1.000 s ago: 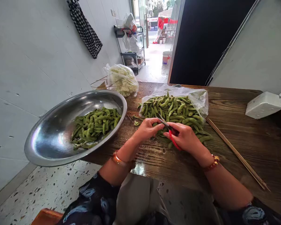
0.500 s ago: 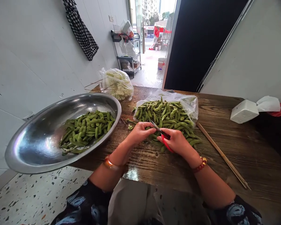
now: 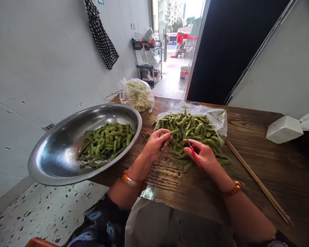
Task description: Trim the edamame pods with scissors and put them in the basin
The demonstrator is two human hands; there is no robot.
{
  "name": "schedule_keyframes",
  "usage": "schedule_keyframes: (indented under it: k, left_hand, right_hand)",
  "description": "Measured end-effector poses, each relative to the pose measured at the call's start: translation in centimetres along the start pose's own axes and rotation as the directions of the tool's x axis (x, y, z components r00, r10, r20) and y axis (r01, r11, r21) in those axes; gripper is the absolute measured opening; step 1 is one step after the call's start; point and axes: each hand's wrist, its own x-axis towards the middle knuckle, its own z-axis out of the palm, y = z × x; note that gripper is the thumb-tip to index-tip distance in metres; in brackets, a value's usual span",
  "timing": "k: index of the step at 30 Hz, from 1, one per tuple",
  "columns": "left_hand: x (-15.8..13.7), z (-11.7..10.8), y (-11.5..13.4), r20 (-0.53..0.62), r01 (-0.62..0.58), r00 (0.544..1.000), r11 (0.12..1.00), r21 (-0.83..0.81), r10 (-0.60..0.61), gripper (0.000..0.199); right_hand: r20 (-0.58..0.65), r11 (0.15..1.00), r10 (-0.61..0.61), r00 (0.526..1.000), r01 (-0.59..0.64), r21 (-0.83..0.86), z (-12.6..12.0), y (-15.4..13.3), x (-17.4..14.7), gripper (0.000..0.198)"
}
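My left hand (image 3: 157,143) is closed on a green edamame pod (image 3: 174,132), whose end sticks out past the fingertips toward the right. In my right hand (image 3: 205,156) is a pair of scissors (image 3: 195,156) with red handles; their dark blades point up and left, apart from the pod. Behind both hands lies a heap of edamame pods (image 3: 195,125), partly on a clear plastic bag (image 3: 220,120). To the left, a large metal basin (image 3: 55,154) holds another pile of pods (image 3: 106,140).
All this rests on a dark wooden table (image 3: 167,185). Thin wooden skewers (image 3: 259,181) lie at the right, near a white box (image 3: 284,129) with tissue. A bag of pale cauliflower-like pieces (image 3: 139,94) stands at the back left. Beyond is a shelf cart (image 3: 148,65).
My hands have drawn apart, and the scissors have come away from the left fingers. A pod now shows clearly in my left hand. The view has shifted slightly left.
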Motion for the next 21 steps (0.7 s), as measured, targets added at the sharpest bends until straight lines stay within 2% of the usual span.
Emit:
schedule_keyframes:
  k: [5, 13, 21]
  left_hand:
    - [-0.4, 0.6, -0.1, 0.06, 0.028, 0.998, 1.0, -0.007, -0.028, 0.032]
    - [-1.1, 1.5, -0.6, 0.188, 0.022, 0.981, 0.99, 0.138, -0.048, 0.03]
    - [-1.1, 1.5, -0.7, 0.165, -0.013, 0.986, 0.985, 0.173, -0.017, 0.03]
  right_hand:
    - [0.034, 1.0, 0.003, 0.999, -0.003, -0.008, 0.0, -0.3, -0.1, 0.056]
    - [0.012, 0.998, -0.036, 0.999, 0.036, -0.055, 0.0, -0.7, -0.3, 0.059]
    - [0.041, 0.991, -0.088, 0.995, 0.092, -0.096, 0.1, -0.6, -0.2, 0.048]
